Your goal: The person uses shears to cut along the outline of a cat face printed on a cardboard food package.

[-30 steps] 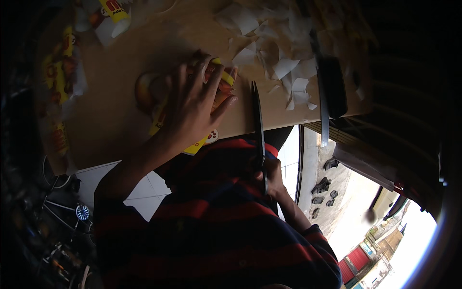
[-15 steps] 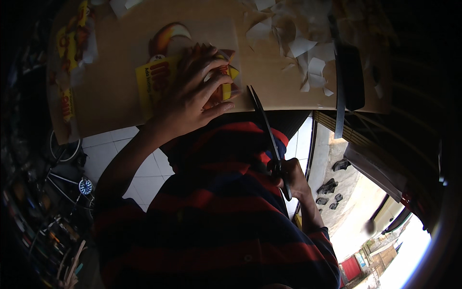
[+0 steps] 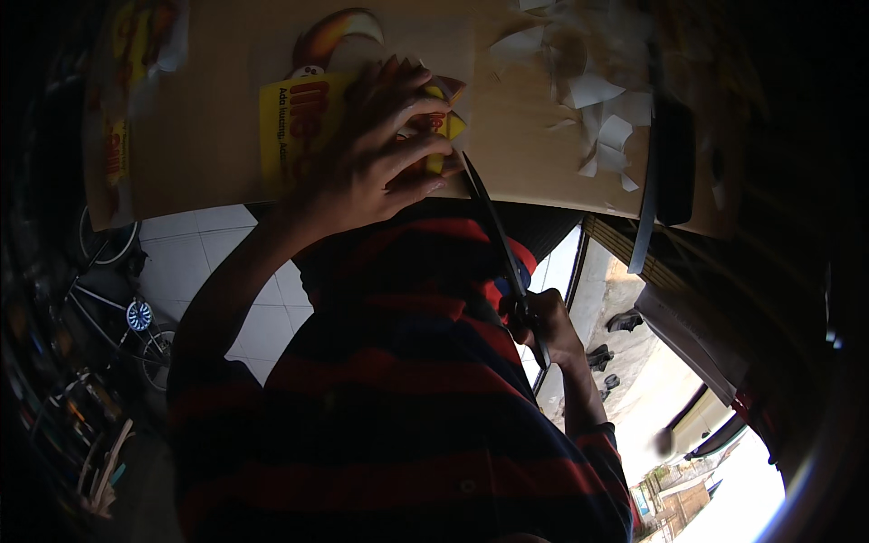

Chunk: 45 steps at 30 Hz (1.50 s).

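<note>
My left hand (image 3: 385,149) lies on a printed sheet (image 3: 281,127) at the table's near edge, its fingers spread and bent over it. The sheet has yellow panels, red lettering and a cartoon figure with an orange-and-white curved crest; part of it is hidden beneath my palm. Low on the right, my right hand (image 3: 548,321) is closed round the handles of long dark scissors (image 3: 493,222). Their blades point up toward the sheet's right edge, close to my left fingertips. Whether the tips touch the sheet, I cannot tell.
White paper scraps (image 3: 615,131) lie across the right of the brown tabletop (image 3: 204,127). A black block-like object (image 3: 673,163) and a metal strip (image 3: 644,237) reach the table edge there. More yellow printed sheets (image 3: 116,149) lie at the left. A bicycle (image 3: 118,317) stands on the tiled floor.
The whole view has shifted a little. My hands keep nearly the same places relative to the sheet; the scissors' tips, slightly apart before, now look closer together.
</note>
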### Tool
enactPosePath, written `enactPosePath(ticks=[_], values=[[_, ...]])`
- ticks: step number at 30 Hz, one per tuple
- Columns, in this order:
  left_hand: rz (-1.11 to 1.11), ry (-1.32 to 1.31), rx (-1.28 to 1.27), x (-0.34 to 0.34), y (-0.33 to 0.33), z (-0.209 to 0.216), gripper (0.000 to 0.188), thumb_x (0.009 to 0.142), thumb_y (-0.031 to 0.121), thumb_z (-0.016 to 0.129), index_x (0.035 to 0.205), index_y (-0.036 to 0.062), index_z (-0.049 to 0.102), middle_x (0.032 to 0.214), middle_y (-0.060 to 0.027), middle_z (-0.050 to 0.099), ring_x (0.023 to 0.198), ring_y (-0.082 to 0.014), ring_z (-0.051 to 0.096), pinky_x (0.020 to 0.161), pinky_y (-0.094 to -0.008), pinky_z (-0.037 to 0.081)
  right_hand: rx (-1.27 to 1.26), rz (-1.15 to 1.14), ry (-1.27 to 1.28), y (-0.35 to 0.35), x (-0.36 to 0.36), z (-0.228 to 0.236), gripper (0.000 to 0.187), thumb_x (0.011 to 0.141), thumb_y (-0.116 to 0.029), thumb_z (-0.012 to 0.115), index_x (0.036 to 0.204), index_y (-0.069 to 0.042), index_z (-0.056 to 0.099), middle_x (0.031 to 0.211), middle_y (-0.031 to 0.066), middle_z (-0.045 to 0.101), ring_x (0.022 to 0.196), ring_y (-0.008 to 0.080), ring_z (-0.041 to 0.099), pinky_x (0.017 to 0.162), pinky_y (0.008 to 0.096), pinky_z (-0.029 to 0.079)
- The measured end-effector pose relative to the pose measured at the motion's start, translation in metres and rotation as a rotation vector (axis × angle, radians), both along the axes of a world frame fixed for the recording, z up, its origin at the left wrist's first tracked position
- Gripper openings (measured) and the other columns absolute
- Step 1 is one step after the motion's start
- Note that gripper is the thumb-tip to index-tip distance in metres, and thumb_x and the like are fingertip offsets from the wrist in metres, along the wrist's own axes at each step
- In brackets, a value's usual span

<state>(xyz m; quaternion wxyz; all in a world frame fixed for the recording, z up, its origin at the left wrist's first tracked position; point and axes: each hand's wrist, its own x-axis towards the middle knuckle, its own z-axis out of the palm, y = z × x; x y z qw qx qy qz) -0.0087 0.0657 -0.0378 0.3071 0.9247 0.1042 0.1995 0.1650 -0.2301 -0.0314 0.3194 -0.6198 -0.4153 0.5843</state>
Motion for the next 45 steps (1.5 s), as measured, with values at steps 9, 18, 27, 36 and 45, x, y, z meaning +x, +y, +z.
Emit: enactPosePath(ticks=[9, 18, 27, 36, 45], values=[[-0.003, -0.036, -0.016, -0.002, 0.0, -0.001, 0.025, 0.073, 0.016, 0.083, 0.094, 0.01, 0.069, 0.131, -0.0062, 0.056, 0.141, -0.0342, 0.037, 0.12, -0.0584, 0.018, 0.114, -0.023, 0.004, 0.006, -0.001, -0.01, 0.063, 0.076, -0.061, 0.073, 0.089, 0.0, 0.063, 0.061, 0.0079, 0.059, 0.052, 0.0187, 0.062, 0.05, 0.0299, 0.047], [0.006, -0.053, -0.03, -0.004, 0.0, -0.001, 0.026, 0.072, 0.015, 0.082, 0.093, 0.0099, 0.068, 0.133, -0.0074, 0.056, 0.14, -0.0353, 0.037, 0.119, -0.0591, 0.018, 0.063, -0.053, 0.05, 0.014, -0.002, -0.006, 0.064, 0.077, -0.06, 0.074, 0.087, 0.002, 0.062, 0.062, 0.0074, 0.06, 0.053, 0.0168, 0.063, 0.049, 0.0293, 0.046], [0.001, -0.055, -0.037, -0.005, 0.002, -0.001, 0.025, 0.073, 0.015, 0.082, 0.093, 0.0096, 0.067, 0.133, -0.008, 0.056, 0.14, -0.0358, 0.038, 0.119, -0.0591, 0.018, 0.047, -0.066, 0.053, 0.018, -0.004, -0.003, 0.059, 0.077, -0.057, 0.076, 0.087, 0.0, 0.062, 0.06, 0.0063, 0.062, 0.056, 0.0168, 0.067, 0.05, 0.0284, 0.047], [0.007, -0.053, -0.024, -0.006, 0.002, 0.001, 0.024, 0.074, 0.016, 0.082, 0.092, 0.0094, 0.067, 0.133, -0.008, 0.056, 0.14, -0.036, 0.038, 0.119, -0.0586, 0.019, 0.065, -0.068, 0.049, 0.02, -0.009, 0.002, 0.06, 0.077, -0.057, 0.075, 0.088, 0.001, 0.063, 0.067, 0.0079, 0.064, 0.059, 0.0182, 0.069, 0.052, 0.0284, 0.049], [0.011, -0.053, -0.03, -0.007, 0.003, 0.001, 0.023, 0.074, 0.017, 0.082, 0.091, 0.0101, 0.067, 0.132, -0.0068, 0.056, 0.14, -0.0347, 0.037, 0.119, -0.0591, 0.018, 0.053, -0.066, 0.055, 0.019, -0.011, 0.0, 0.064, 0.076, -0.062, 0.075, 0.088, 0.0, 0.064, 0.069, 0.0069, 0.063, 0.056, 0.0164, 0.066, 0.052, 0.0281, 0.048]])
